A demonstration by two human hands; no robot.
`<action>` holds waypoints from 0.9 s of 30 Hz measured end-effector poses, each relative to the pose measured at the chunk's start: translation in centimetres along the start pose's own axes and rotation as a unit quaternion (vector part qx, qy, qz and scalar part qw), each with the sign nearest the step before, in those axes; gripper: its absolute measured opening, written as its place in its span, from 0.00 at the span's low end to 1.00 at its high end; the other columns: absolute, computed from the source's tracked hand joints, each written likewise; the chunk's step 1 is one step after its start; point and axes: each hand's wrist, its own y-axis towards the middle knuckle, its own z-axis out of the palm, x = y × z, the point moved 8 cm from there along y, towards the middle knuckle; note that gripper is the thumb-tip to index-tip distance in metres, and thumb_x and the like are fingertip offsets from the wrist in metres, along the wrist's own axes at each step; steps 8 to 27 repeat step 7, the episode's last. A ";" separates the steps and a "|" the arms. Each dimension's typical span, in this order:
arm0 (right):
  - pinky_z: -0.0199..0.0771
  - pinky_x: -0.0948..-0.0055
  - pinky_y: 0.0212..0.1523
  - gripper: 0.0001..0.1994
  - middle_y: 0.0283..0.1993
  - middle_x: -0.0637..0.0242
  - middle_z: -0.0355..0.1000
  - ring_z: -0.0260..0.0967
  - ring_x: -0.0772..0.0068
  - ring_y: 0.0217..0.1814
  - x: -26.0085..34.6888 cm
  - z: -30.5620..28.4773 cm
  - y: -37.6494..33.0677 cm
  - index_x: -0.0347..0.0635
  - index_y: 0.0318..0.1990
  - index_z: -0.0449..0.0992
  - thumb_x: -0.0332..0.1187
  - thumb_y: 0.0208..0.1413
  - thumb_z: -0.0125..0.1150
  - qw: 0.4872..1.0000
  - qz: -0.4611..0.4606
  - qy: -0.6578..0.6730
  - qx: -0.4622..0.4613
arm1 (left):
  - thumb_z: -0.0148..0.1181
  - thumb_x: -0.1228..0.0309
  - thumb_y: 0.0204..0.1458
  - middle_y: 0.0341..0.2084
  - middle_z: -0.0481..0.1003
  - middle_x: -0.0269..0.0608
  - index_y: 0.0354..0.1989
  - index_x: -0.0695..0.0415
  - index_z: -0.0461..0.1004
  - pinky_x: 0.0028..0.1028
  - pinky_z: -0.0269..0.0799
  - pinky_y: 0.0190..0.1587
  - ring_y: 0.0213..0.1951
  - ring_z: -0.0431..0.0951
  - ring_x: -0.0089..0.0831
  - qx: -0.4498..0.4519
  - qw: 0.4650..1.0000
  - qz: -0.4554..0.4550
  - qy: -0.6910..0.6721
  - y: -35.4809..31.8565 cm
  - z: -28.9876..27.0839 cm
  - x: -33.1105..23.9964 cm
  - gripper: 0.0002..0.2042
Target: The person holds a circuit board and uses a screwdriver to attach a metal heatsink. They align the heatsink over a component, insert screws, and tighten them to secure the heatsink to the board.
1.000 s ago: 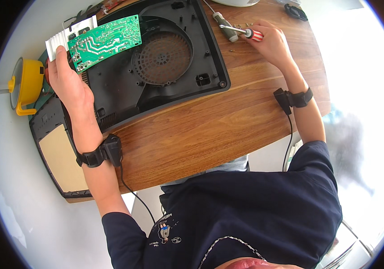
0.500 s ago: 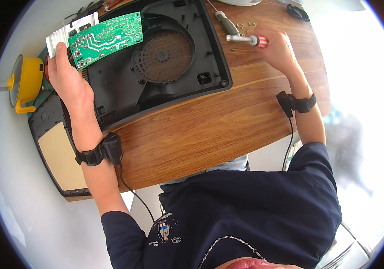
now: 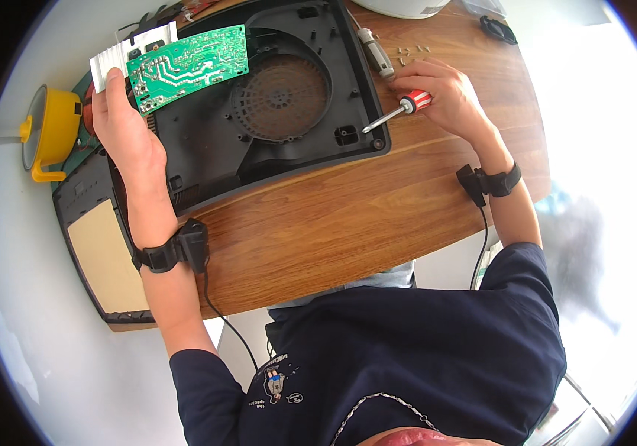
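Note:
My left hand grips a green circuit board by its ribbed silver heat sink, the thumb pressed against the fins. The board is held tilted over the far left part of a black plastic housing, which has a round vented grille. In my right hand is a screwdriver with a red-and-white handle; its metal shaft points down and left at the housing's near right corner. Several small brass-coloured screws lie on the table just beyond that hand.
A second screwdriver with a grey handle lies along the housing's right edge. On the left stand a yellow pot and a dark-framed panel with a beige sheet. A white round container sits at the far edge of the wooden table.
The screwdriver in my right hand has swung its shaft from pointing left to pointing down and left, and the hand has shifted slightly nearer. My left hand still holds the board.

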 end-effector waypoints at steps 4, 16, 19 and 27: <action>0.79 0.64 0.47 0.15 0.46 0.73 0.80 0.77 0.62 0.49 -0.6 0.7 0.0 0.48 0.42 0.87 0.22 0.45 0.71 1.000 -0.001 -0.015 0.001 | 0.55 0.69 0.69 0.48 0.80 0.43 0.57 0.68 0.73 0.27 0.76 0.53 0.47 0.80 0.26 0.008 1.000 -0.003 -0.011 0.1 -0.2 0.2 0.15; 0.79 0.65 0.48 0.16 0.47 0.75 0.80 0.76 0.63 0.50 -1.0 1.0 0.0 0.51 0.43 0.87 0.22 0.45 0.71 0.999 0.019 -0.030 0.035 | 0.56 0.69 0.69 0.49 0.80 0.43 0.57 0.67 0.73 0.27 0.76 0.53 0.48 0.80 0.26 0.013 1.000 -0.015 -0.024 0.6 -0.7 0.9 0.15; 0.79 0.65 0.48 0.16 0.47 0.75 0.80 0.76 0.63 0.50 -1.0 1.0 0.0 0.51 0.43 0.87 0.22 0.45 0.71 0.999 0.019 -0.030 0.035 | 0.56 0.69 0.69 0.49 0.80 0.43 0.57 0.67 0.73 0.27 0.76 0.53 0.48 0.80 0.26 0.013 1.000 -0.015 -0.024 0.6 -0.7 0.9 0.15; 0.79 0.65 0.48 0.16 0.47 0.75 0.80 0.76 0.63 0.50 -1.0 1.0 0.0 0.51 0.43 0.87 0.22 0.45 0.71 0.999 0.019 -0.030 0.035 | 0.56 0.69 0.69 0.49 0.80 0.43 0.57 0.67 0.73 0.27 0.76 0.53 0.48 0.80 0.26 0.013 1.000 -0.015 -0.024 0.6 -0.7 0.9 0.15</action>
